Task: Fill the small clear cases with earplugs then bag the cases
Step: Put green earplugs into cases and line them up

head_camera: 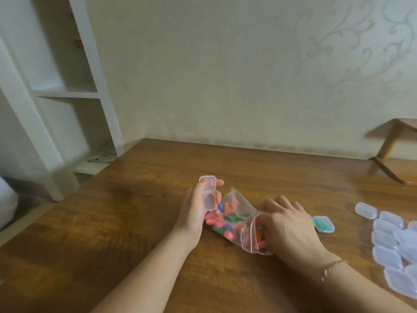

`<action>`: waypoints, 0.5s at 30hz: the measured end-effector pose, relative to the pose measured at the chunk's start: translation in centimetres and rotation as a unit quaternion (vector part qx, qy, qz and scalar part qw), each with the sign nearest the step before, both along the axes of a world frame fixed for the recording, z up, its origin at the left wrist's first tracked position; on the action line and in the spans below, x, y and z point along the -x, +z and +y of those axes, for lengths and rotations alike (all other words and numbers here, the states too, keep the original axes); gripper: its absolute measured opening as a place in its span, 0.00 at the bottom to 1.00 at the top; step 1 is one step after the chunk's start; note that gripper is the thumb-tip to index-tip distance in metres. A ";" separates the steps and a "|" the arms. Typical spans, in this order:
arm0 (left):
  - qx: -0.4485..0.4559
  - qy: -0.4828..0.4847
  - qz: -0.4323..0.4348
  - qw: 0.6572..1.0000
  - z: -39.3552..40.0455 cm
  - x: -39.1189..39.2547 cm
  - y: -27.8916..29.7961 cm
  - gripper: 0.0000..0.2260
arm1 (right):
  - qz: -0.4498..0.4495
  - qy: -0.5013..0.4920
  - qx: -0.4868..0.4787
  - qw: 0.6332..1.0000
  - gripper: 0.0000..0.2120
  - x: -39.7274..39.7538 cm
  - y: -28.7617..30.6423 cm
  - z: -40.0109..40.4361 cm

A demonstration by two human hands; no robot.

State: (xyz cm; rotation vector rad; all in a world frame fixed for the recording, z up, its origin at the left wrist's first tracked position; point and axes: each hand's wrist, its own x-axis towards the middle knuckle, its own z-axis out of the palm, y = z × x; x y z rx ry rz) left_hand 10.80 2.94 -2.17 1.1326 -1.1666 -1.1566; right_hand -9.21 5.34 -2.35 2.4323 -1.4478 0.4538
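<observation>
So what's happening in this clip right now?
A person is packing earplugs at a wooden table. The left hand holds an open clear case, apparently empty. The right hand reaches into the mouth of a clear bag of coloured earplugs lying between the hands. One case with green earplugs sits beside the right hand, and a pile of clear cases lies at the right edge.

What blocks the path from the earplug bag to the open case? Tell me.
Nothing visible does. The left hand holds the open case right above the bag; the right hand has its fingers in the bag's mouth among the earplugs. Only air lies between.
</observation>
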 end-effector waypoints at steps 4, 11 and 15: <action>0.012 -0.013 0.000 1.000 0.0 0.1 -0.1 0.21 | 0.017 -0.004 0.062 0.998 0.08 0.0 -0.3 0.3; 0.020 -0.024 -0.011 0.999 0.1 0.3 -0.2 0.18 | 0.039 -0.014 0.050 0.998 0.12 -0.9 0.1 -0.3; 0.023 -0.018 -0.019 0.999 0.1 0.4 -0.3 0.18 | -0.010 -0.013 0.040 0.999 0.09 -1.2 0.0 -0.4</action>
